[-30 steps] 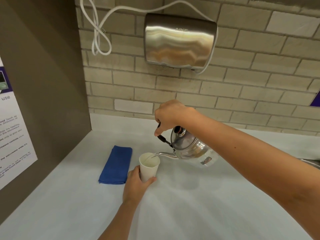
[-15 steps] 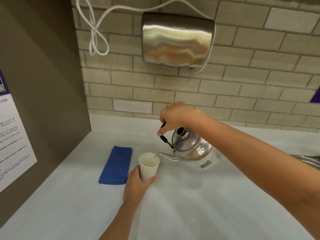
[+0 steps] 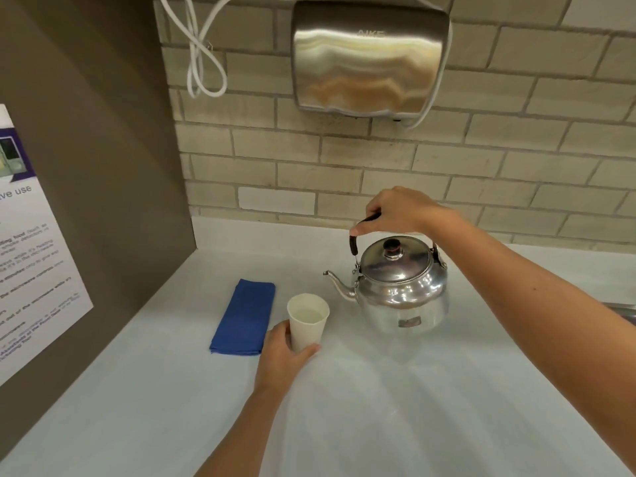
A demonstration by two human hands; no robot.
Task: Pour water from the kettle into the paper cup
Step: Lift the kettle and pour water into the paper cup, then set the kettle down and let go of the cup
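Note:
A white paper cup (image 3: 307, 330) stands on the pale counter (image 3: 378, 407) with water visible inside. My left hand (image 3: 280, 359) wraps around its lower part from the near side. A shiny steel kettle (image 3: 401, 287) is upright just right of the cup, its spout (image 3: 335, 284) pointing left and ending above and right of the cup's rim, apart from it. My right hand (image 3: 399, 211) grips the kettle's black arched handle from above. Whether the kettle's base touches the counter is unclear.
A folded blue cloth (image 3: 244, 318) lies left of the cup. A brown side panel with a printed notice (image 3: 31, 249) closes the left. The brick wall behind carries a steel hand dryer (image 3: 370, 60) and a looped white cable (image 3: 203, 53). A sink edge (image 3: 623, 313) shows at far right.
The kettle has tipped back from its pouring tilt to upright and moved right, away from the cup; its spout no longer hangs over the rim. My left hand still holds the cup.

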